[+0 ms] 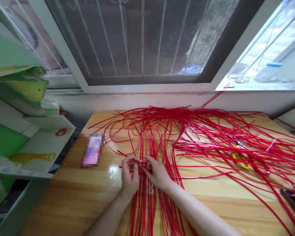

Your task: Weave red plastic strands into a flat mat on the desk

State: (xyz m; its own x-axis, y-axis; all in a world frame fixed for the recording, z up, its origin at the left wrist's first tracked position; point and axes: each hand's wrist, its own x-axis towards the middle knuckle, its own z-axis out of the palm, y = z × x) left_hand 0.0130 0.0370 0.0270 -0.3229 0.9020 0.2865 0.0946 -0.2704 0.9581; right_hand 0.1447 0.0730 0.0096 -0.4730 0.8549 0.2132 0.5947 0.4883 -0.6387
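Note:
Long, thin red strands (pixel 147 216), which look like plastic cords, run up the middle of the table towards the wall. Over them my left hand (pixel 129 172) pinches one strand between thumb and fingers. Close beside it, my right hand (pixel 156 172) has its fingertips closed on a strand at nearly the same spot. A short strand end (pixel 121 153) sticks out to the left just above my left hand. Beyond my hands the strands gather into a dense red tangle (pixel 172 114) along the table's back edge.
A pixelated pink-purple item (pixel 92 150) lies left on the wooden table (pixel 88 196). Yellow-handled scissors (pixel 241 160) sit among loose red strands at right. A clear plastic piece (pixel 115 177) lies near my left hand. A dark object (pixel 293 198) is at the right edge; a barred window (pixel 142 42) stands behind.

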